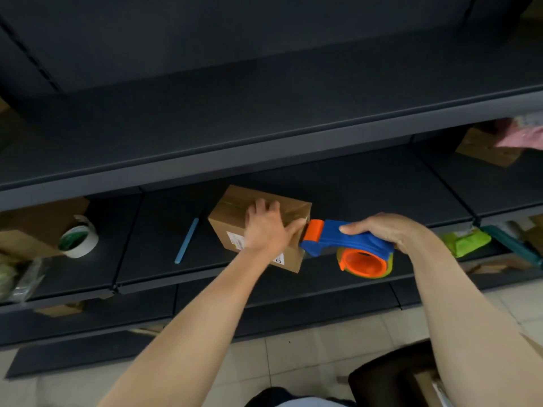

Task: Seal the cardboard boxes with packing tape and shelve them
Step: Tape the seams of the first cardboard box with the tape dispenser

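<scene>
A left hand (266,229), fingers spread flat, presses a cardboard box (232,212), hiding part of its label (235,240); the right hand (382,230) grips a tape dispenser (332,235) at the box's right end.

Dark metal shelving (264,160) stands over pale floor tiles (323,348).

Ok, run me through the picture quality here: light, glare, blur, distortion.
Head view, light: dim, the upper shelf nearly black. Head view, glare: a faint sheen on top of the cardboard box. Head view, distortion: shelf edges bow and slant. Head view, blur: the pink package at far right is smeared; the tape dispenser looks sharp.
</scene>
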### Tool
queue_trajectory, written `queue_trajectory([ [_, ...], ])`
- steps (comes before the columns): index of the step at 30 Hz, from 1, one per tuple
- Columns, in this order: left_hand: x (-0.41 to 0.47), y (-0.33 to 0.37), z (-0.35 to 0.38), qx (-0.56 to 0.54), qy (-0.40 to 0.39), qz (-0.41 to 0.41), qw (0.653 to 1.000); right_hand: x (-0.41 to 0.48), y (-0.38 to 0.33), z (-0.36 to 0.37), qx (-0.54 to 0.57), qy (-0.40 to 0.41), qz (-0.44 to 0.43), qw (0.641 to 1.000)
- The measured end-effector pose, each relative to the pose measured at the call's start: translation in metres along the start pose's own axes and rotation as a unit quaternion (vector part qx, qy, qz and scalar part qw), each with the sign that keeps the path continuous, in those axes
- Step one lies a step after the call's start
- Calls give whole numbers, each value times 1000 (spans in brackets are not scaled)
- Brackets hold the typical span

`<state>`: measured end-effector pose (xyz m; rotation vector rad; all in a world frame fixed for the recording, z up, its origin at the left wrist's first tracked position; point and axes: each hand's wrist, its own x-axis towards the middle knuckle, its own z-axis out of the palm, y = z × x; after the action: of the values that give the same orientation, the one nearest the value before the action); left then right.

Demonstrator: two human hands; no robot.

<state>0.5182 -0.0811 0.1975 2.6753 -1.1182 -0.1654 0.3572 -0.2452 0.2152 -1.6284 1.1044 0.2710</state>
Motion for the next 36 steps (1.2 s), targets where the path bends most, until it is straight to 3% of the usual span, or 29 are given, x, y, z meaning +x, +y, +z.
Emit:
queue_trajectory([
  [9, 1, -10, 2, -16, -44, -8, 999, 3, 13, 10, 2, 35, -37, 999],
  [16, 6, -17, -1, -25, -91, -12, 995, -3, 57, -14, 7, 7, -14, 1000],
  [23, 3, -12, 3, 16, -82, -15, 996, 12, 48, 16, -46, 50, -18, 998],
  [28, 0, -5, 3, 49, -27, -5, 998, 18, 31, 44, -41, 62, -5, 997],
  [31, 0, -11, -8, -6, -29, 1, 1000, 8, 22, 33, -51, 65, -7, 997],
  [36, 5, -22, -51, -207, -76, -21, 975, -17, -9, 21, -59, 84, -53, 993],
])
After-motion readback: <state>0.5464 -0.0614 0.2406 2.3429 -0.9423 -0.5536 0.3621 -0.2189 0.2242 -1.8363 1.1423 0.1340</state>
